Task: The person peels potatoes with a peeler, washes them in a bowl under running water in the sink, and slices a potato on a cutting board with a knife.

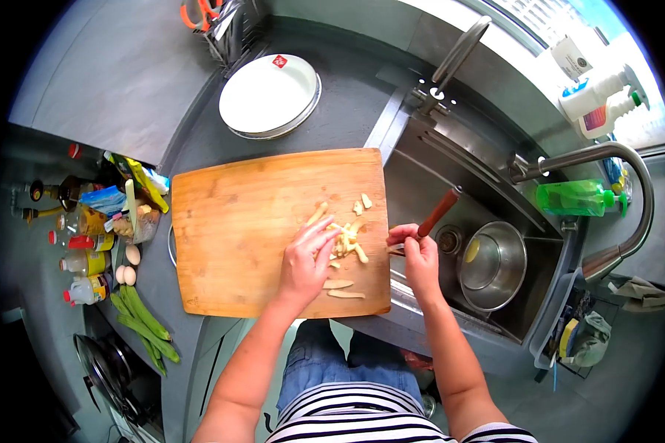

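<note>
On the wooden cutting board lies a small heap of pale yellow cut strips, with more pieces scattered around it; I cannot tell what vegetable they are. My left hand rests at the heap's left side, its fingers stretched out and touching the strips, thumb apart. Past the board's right edge, my right hand is closed on a knife. Its reddish-brown wooden handle points up and away over the sink. Most of the blade is hidden by the fingers or seen edge-on.
Right of the board, the sink holds a metal pot. White plates are stacked behind the board. Left are green vegetables, eggs and several bottles. A green soap bottle stands beyond the sink.
</note>
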### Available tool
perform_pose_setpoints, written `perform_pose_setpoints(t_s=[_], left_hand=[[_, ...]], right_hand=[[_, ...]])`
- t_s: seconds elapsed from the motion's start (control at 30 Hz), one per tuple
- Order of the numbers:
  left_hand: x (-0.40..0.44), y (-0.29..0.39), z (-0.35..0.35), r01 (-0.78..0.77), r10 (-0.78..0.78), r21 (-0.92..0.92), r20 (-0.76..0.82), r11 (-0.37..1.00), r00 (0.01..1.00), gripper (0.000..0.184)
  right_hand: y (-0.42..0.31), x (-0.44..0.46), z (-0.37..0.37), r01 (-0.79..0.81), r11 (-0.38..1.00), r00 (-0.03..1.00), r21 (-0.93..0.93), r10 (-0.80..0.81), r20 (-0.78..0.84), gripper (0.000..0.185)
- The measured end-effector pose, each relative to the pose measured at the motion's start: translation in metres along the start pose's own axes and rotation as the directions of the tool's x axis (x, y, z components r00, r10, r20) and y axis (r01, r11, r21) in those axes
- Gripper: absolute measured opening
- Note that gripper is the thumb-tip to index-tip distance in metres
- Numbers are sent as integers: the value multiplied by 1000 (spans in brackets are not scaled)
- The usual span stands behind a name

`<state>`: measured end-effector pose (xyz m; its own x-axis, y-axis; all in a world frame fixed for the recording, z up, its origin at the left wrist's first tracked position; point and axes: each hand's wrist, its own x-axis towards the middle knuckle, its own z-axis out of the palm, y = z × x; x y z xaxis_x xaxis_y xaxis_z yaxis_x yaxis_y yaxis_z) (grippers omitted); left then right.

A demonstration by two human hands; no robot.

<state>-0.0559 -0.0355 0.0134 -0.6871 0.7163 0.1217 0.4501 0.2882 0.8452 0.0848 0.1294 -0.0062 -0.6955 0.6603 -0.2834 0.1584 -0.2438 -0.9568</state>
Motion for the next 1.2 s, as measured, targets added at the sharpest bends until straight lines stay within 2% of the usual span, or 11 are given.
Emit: perform_pose_setpoints(t_s=[0.1,0.2,0.3,0.4,0.43,0.57,0.67,0.97,1.13,1.17,1.2], left_hand=[[4,3,0,3,-4,5,56,1000,998,40],[7,15,8,-97,83,207,79,974,993,52],[7,10,13,-90,71,176,114,980,991,57],[11,20,19,-52,46,65,86,997,995,53],[12,26,22,-57,50,62,115,996,992,52],[16,41,56,-100,99,-3,168,995,981,48],[23,44,72,-95,105,-75,147,993,984,45],[21,57,96,69,-35,-193,173,979,984,45],[3,63,119,284,-242,-421,150,862,959,61],[-3,52,125,312,-222,-518,229,796,948,70],[-1,63,119,361,-234,-493,301,792,924,62]], right_hand=[[21,9,-27,-12,1000,993,-26,9,-116,18],[40,19,-49,-85,983,979,-161,53,-194,21],[62,32,-74,-294,854,953,-428,226,-204,41],[129,46,-83,-322,721,947,-614,227,-229,50],[135,46,-81,-365,701,930,-613,246,-272,63],[155,53,-82,-490,619,871,-614,313,-379,73],[149,57,-75,-563,557,823,-611,446,-352,71],[150,54,-91,-489,820,871,-297,478,-115,55],[30,-2,-87,-345,938,934,-18,345,88,39],[8,-14,-84,-359,933,926,9,356,123,39],[-9,-24,-81,-373,927,918,34,363,162,39]])
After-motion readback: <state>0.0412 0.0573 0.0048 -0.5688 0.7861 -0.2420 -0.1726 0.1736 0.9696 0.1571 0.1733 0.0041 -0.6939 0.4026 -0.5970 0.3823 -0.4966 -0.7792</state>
